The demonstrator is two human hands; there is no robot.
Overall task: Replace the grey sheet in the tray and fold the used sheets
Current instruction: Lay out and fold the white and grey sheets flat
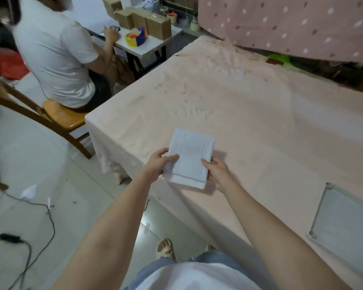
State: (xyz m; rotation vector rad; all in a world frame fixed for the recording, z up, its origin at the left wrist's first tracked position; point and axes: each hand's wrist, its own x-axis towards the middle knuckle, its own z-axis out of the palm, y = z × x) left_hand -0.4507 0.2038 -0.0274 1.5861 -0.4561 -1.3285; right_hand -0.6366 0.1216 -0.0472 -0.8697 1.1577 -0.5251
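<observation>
Counter (249, 105): large, draped in a pale pink cloth (122, 147) that hangs over the left and near edges; cloth wrinkled toward the far side. On it, near right: tray (321, 208), shallow, thin raised rim, rounded corners, cut off by the right edge of view, with a grey sheet (348, 225) lying flat inside. Folded white sheet (190, 158) sits at the near left part of the counter; whether it rests on the cloth or is lifted clear cannot be told.
</observation>
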